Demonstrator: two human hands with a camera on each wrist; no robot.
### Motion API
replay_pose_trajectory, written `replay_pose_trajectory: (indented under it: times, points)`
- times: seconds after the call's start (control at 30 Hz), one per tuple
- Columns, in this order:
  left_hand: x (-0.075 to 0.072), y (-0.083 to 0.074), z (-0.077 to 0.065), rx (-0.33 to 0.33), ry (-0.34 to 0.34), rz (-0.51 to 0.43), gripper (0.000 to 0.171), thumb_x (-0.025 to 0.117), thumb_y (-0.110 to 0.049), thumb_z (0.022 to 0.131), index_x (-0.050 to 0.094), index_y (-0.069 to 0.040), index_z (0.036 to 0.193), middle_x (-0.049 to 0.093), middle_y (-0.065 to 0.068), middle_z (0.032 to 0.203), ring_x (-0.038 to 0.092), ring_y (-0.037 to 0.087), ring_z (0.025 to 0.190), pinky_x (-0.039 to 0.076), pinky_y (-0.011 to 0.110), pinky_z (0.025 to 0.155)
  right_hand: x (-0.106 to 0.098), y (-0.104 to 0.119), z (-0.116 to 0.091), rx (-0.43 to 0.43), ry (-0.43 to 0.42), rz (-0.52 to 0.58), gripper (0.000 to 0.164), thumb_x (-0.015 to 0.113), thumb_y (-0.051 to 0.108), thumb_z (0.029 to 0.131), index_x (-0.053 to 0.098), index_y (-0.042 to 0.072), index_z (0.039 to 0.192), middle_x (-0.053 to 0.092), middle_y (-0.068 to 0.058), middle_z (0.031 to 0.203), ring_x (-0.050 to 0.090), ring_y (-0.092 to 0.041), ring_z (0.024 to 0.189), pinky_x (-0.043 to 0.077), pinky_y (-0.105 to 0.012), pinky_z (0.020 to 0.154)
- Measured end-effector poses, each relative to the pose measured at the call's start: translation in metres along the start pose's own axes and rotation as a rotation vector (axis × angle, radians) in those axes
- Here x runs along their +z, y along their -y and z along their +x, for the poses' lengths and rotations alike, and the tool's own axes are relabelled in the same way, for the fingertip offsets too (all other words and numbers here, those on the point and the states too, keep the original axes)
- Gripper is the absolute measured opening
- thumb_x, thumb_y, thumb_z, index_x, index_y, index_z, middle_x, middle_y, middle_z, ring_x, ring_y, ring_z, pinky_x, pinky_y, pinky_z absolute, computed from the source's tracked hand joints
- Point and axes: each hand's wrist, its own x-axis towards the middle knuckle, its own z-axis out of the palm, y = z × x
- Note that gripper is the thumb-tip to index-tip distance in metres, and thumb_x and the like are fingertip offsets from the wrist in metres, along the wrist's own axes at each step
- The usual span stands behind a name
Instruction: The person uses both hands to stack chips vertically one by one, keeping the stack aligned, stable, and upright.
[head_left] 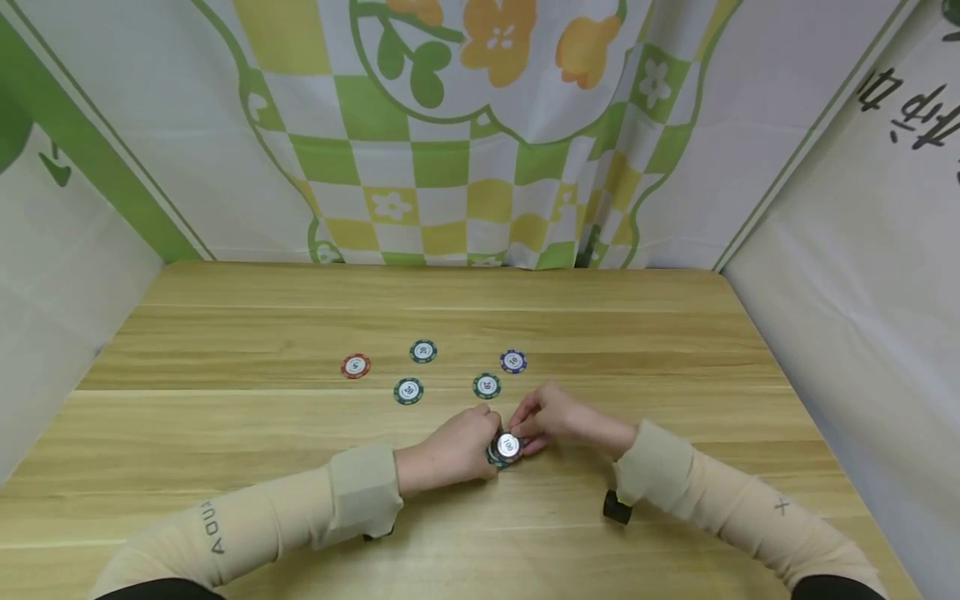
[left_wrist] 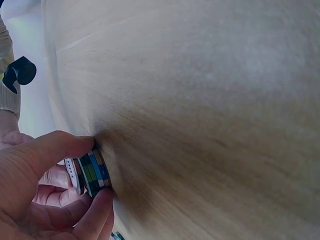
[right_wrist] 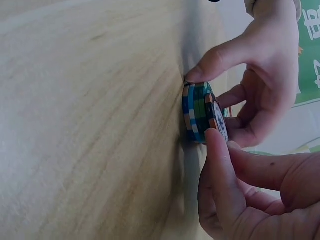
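Note:
A short stack of poker chips (right_wrist: 194, 112), blue and green at the edges, stands on the table in front of the person. My left hand (head_left: 457, 446) grips this stack from the left, thumb and fingers around its sides. On top lies a black-and-orange-edged chip (head_left: 508, 445) with a white face marked 100, set slightly off-centre from the stack in the right wrist view. My right hand (head_left: 553, 415) pinches that top chip by its edge between thumb and fingers. In the left wrist view, the stack's layered edges (left_wrist: 95, 170) show between the left thumb and fingers.
Beyond the hands, single chips lie flat on the wooden table (head_left: 225, 467): a red one (head_left: 356, 366), a blue one (head_left: 513, 361) and dark green ones, such as the green chip (head_left: 487, 386) nearest the hands. A patterned curtain (head_left: 450, 192) hangs along the back edge.

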Motion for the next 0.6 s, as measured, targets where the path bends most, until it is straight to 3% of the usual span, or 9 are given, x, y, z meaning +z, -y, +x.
replay_pose_trajectory:
  times: [0.6]
  points:
    - [0.0002,0.0003,0.0001,0.024,-0.016,0.015,0.035,0.076,-0.010,0.060,0.056,-0.004,0.088,0.047,-0.001,0.079,0.045,0.010,0.069,0.041,0.021,0.060,0.0091,-0.0028,0.0042,0.008,-0.008,0.055,0.016,0.059,-0.011,0.079,0.060,-0.016,0.094,0.065,-0.016,0.081,0.062,-0.014,0.065,0.053,-0.027,0.061]
